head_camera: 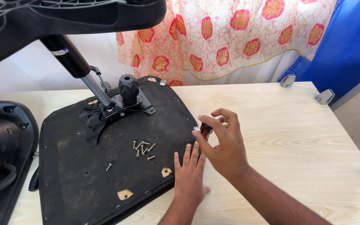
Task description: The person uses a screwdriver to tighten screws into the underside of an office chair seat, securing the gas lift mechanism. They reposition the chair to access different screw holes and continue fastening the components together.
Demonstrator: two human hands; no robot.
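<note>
An upturned black chair seat (80, 175) lies on a light wooden table (296, 137), its metal mechanism plate (105, 114) and gas cylinder (73, 62) sticking up. My left hand (190, 177) rests flat, fingers apart, on the seat's right edge. My right hand (226, 143) is closed around a small screwdriver with a red and black handle (206, 130), held upright at the seat's edge just above my left fingers. Several loose silver screws (143, 148) lie on the seat, left of both hands, and one more screw (109, 167) sits apart.
A black chair back (1, 150) lies at the table's left. The chair's star base (63, 16) looms overhead at top left. Metal brackets (287, 80) (325, 96) sit at the far right edge. A floral curtain (230, 33) hangs behind.
</note>
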